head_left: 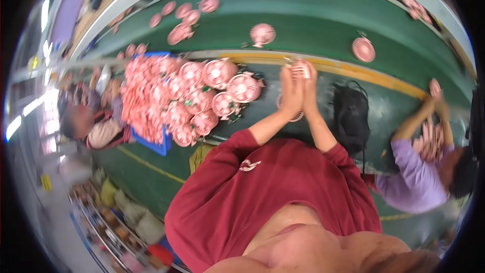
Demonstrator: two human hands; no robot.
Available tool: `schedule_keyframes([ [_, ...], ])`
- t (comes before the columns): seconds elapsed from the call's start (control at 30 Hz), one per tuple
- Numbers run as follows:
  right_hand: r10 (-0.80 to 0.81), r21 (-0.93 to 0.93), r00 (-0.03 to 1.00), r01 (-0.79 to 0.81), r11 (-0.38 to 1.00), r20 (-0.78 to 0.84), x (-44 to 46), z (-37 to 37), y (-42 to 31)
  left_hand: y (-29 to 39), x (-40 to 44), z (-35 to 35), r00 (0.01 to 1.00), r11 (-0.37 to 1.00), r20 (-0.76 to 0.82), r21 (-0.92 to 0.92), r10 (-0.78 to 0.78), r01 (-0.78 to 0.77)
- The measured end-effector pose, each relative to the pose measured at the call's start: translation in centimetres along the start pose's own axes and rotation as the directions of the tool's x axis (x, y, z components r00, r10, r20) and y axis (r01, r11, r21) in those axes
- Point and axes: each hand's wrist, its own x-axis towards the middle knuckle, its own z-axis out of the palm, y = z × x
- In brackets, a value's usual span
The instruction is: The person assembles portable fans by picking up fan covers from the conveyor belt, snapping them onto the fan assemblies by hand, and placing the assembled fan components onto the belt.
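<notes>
Between my left hand [290, 93] and my right hand [310, 91], a small pink fan [301, 69] is pressed, its striped grille showing at the fingertips. Both palms face each other around it, at the near side of the yellow-edged belt. Another round pink grille part [297, 116] lies on the bench below my wrists, mostly hidden by them. To the left is a large heap of pink fans [244, 88] with blades behind their grilles, some with green bits and wires. The fan's lower part is covered by my hands.
A blue crate [160, 144] holds the heap. Several pink fans, one of them here [262, 34], lie on the green conveyor belt [303, 10]. A black backpack-like bag [351, 116] rests right of my hands. Co-workers sit at left [103, 131] and right [417, 177].
</notes>
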Motion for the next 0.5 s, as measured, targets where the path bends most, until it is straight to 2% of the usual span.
schedule_keyframes([
  [0.03,-0.038,-0.093,0.999,0.039,0.995,0.018,0.1,-0.1,0.8,-0.4,0.0,0.5,0.988,0.989,-0.084,0.082,0.129,-0.122],
  [0.07,0.065,0.079,0.998,-0.066,0.995,0.018,-0.1,0.2,0.5,-0.6,0.1,0.6,0.954,0.956,-0.146,0.175,0.260,-0.234],
  [0.1,0.175,0.238,0.984,-0.177,0.955,0.031,-0.2,0.5,0.0,0.0,0.4,0.0,0.960,0.959,-0.122,0.166,0.253,-0.231],
  [0.17,0.218,0.288,0.975,-0.224,0.931,0.052,-0.1,0.7,0.4,0.4,0.9,-0.6,0.952,0.951,-0.105,0.145,0.288,-0.272],
  [0.2,0.277,0.397,0.959,-0.279,0.874,0.063,-0.2,1.1,0.5,0.0,1.0,-0.9,0.950,0.952,-0.129,0.155,0.285,-0.264],
  [0.23,0.277,0.390,0.957,-0.287,0.875,0.082,-0.1,1.5,0.5,-0.5,1.2,-1.0,0.946,0.945,-0.111,0.163,0.303,-0.284],
  [0.3,0.379,0.462,0.920,-0.380,0.801,0.098,0.4,1.7,0.6,-1.6,1.8,-1.0,0.941,0.938,-0.099,0.162,0.323,-0.305],
  [0.33,0.425,0.477,0.902,-0.405,0.780,0.071,0.8,2.0,0.9,-1.9,2.1,-1.2,0.955,0.951,-0.090,0.156,0.282,-0.266],
  [0.4,0.397,0.410,0.913,-0.398,0.821,0.090,3.0,1.4,3.4,-2.2,2.8,-0.8,0.979,0.972,-0.086,0.161,0.186,-0.171],
  [0.43,0.427,0.456,0.901,-0.412,0.789,0.077,4.2,1.3,2.9,-2.3,3.7,-0.6,0.987,0.978,-0.041,0.149,0.152,-0.145],
  [0.5,0.341,0.248,0.940,-0.328,0.912,-0.014,6.7,0.8,1.0,-2.4,6.6,-0.7,0.987,0.984,0.063,0.087,0.149,-0.154],
])
